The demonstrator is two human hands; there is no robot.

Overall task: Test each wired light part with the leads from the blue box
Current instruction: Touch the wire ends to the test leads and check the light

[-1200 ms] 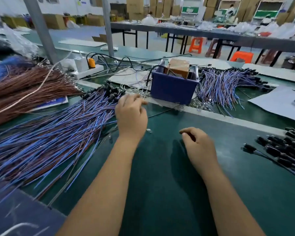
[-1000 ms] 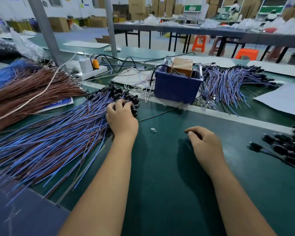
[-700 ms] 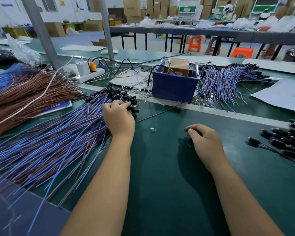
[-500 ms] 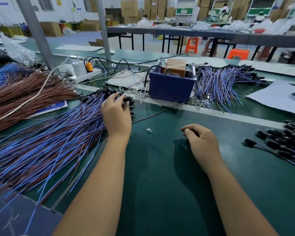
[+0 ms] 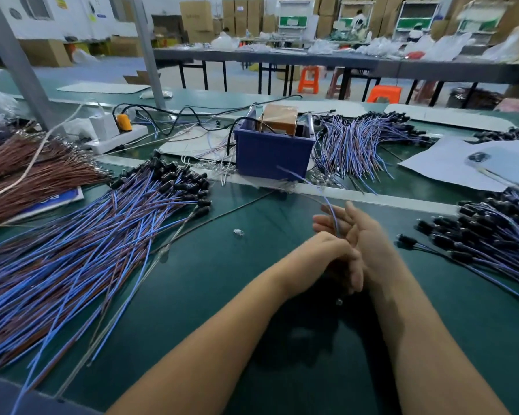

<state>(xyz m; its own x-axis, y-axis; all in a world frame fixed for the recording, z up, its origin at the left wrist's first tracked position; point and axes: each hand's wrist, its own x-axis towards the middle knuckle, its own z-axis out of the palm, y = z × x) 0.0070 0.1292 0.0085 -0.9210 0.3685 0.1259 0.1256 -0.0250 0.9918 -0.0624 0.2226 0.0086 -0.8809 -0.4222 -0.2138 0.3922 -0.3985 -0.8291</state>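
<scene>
My two hands meet over the green mat near the middle. My left hand (image 5: 321,256) is curled round one wired light part (image 5: 331,214), whose blue and brown wires stick up between the hands. My right hand (image 5: 369,238) lies against the left with its fingers fairly straight, touching those wires. The blue box (image 5: 273,154) stands just beyond, holding a brown block. A thin dark lead (image 5: 222,215) runs from it across the mat. A big pile of wired parts (image 5: 102,235) lies to the left.
More wired parts lie in a pile at the right (image 5: 492,235) and behind the box (image 5: 366,139). Brown wires (image 5: 27,172) and a power strip (image 5: 117,139) sit at the far left. A phone (image 5: 504,169) rests on white paper. A small clear bulb (image 5: 238,232) lies loose.
My left hand left the left pile with one wired part and came right to meet my right hand. My right hand lifted off the mat and uncurled its fingers.
</scene>
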